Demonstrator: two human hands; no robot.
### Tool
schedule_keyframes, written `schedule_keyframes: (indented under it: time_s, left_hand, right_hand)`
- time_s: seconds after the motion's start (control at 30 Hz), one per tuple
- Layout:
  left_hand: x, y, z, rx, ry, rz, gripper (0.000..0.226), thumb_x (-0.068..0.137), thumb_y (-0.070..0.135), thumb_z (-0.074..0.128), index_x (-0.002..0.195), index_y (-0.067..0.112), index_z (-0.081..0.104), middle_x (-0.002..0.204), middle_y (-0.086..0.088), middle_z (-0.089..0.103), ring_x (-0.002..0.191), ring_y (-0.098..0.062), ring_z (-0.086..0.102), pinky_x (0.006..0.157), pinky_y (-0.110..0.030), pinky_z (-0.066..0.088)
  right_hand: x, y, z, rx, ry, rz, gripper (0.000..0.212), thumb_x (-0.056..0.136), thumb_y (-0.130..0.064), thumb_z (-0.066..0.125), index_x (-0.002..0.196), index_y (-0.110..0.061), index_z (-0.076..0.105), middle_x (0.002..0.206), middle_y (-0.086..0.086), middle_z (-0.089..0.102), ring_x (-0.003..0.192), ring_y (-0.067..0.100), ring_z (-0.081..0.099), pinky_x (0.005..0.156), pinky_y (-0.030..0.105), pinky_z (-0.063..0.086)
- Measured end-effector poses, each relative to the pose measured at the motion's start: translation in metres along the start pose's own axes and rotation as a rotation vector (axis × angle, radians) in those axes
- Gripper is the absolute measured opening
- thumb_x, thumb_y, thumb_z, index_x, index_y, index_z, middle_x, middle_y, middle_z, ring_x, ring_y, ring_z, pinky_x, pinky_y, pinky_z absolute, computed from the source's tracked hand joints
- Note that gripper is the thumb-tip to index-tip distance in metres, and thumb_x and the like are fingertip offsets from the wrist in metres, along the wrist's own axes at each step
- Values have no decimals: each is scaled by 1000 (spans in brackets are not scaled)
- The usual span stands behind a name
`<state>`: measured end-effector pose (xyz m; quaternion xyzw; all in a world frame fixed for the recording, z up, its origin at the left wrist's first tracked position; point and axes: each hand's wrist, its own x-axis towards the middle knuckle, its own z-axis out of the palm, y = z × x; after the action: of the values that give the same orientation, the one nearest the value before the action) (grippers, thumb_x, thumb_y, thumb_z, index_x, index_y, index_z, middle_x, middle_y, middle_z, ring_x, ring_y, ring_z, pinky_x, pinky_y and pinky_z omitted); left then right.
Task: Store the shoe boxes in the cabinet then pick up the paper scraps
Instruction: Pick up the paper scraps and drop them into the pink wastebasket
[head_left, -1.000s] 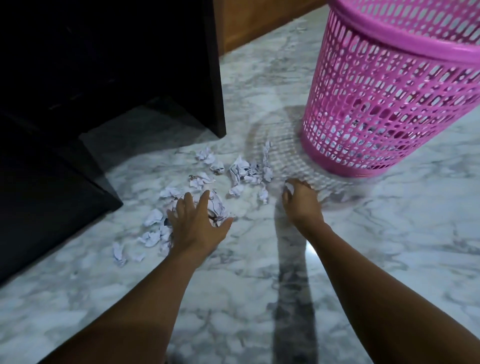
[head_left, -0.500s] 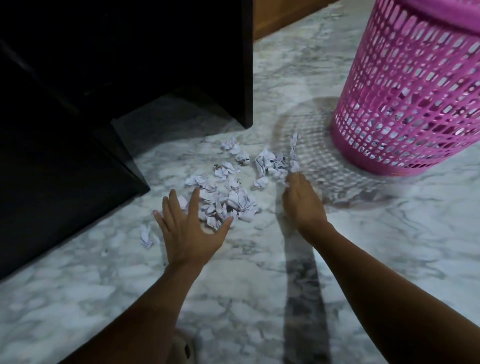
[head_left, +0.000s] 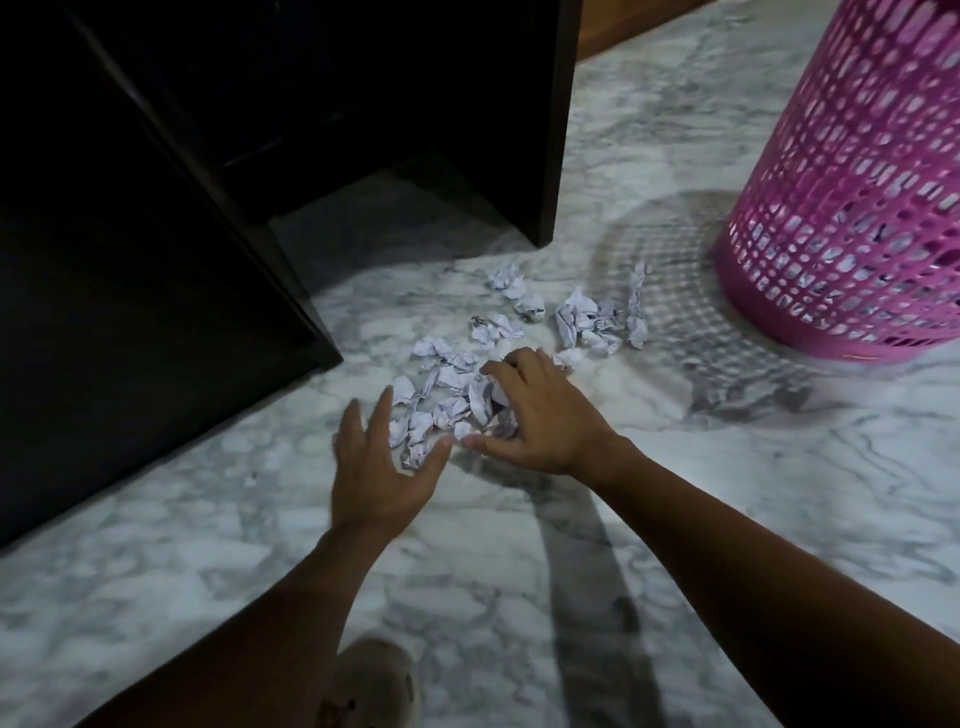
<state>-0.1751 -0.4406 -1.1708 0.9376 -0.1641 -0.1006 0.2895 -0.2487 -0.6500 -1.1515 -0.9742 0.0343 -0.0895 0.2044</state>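
Now paper scraps (head_left: 457, 400) under cupped right hand (head_left: 545, 415).

left hand (head_left: 379, 467), right hand (head_left: 545, 415) cupping paper scraps (head_left: 587, 325)

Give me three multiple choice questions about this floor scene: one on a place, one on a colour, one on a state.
1. Where does the basket stand, relative to the paper scraps? A) right B) left C) on them
2. The basket's colour? A) blue B) pink C) green
3. The left hand is: A) open, fingers spread B) fisted C) gripping the basket

Answers: A, it stands at the frame's right, past the scraps; B, its mesh wall is pink; A, its fingers are spread beside the scraps.
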Motion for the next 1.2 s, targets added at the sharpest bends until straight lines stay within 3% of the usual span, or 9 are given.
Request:
schedule_keyframes:
  time_s: [0.1, 0.17, 0.3, 0.43, 0.67, 0.77, 0.9, 1.03, 1.2]
  left_hand:
    - [4, -4, -1, 22, -68, 133, 95, 68, 81, 48, 149, 46, 15, 162, -3, 9, 150, -27, 12, 111, -53, 35]
    - [8, -7, -3, 50, -113, 206, 95, 68, 75, 48, 151, 42, 15, 163, -1, 4, 150, -24, 11, 112, -52, 34]
    - [18, -7, -2, 106, -138, 314, 85, 75, 62, 46, 152, 38, 20, 163, 3, 4, 146, -25, 19, 105, -48, 43]
    - [18, -2, 4, 148, -104, 425, 72, 83, 50, 45, 148, 22, 35, 159, -8, 22, 142, -30, 27, 108, -56, 37]
    - [22, 0, 9, 166, -109, 464, 69, 85, 41, 41, 151, 23, 31, 156, -9, 28, 144, -28, 29, 114, -55, 26]
    - [22, 4, 10, 115, -92, 462, 59, 89, 33, 38, 147, 28, 39, 153, -8, 32, 140, -28, 31, 116, -52, 25]
    - [23, 7, 20, 97, -31, 509, 43, 91, 20, 40, 128, 18, 60, 137, -12, 45, 124, -33, 44, 103, -52, 40]
    - [24, 9, 28, 136, 99, 586, 27, 94, 25, 50, 110, 9, 65, 119, -13, 54, 107, -32, 50, 95, -45, 45]
    - [21, 16, 33, 232, 161, 503, 25, 90, 40, 55, 89, 18, 64, 111, -5, 59, 99, -26, 51, 79, -38, 44]
  right_hand:
    - [1, -1, 8, 50, -92, 33, 97, 75, -80, 52, 144, -13, 41, 154, 13, 32, 137, 29, 37, 104, 39, 41]
    - [4, -3, 13, 7, -91, -29, 94, 77, -78, 53, 145, -15, 41, 159, 9, 29, 142, 27, 34, 111, 41, 34]
    - [9, -6, 24, -87, -87, -98, 75, 84, -69, 51, 143, -25, 44, 142, 4, 49, 128, 25, 45, 103, 43, 40]
    - [9, -7, 29, -146, -6, -117, 58, 86, -66, 47, 132, -33, 56, 120, 2, 58, 111, 25, 51, 95, 44, 35]
    - [8, 3, 45, 109, 143, -230, 28, 89, -31, 67, 110, -13, 70, 113, 11, 64, 103, 29, 57, 91, 35, 45]
    - [5, 5, 49, 107, 231, -178, 21, 84, -21, 72, 101, -10, 71, 99, 10, 64, 89, 30, 57, 77, 37, 48]
    - [0, 5, 55, 178, 301, -98, 23, 80, -16, 79, 101, -9, 72, 90, 9, 62, 78, 28, 57, 65, 35, 47]
    - [-2, 5, 49, 267, 318, 12, 21, 80, -20, 78, 98, -11, 73, 91, 8, 62, 81, 22, 59, 68, 29, 47]
    - [13, -2, 22, 412, 517, 279, 26, 80, -28, 64, 96, -10, 74, 93, 6, 63, 83, 8, 56, 76, 10, 41]
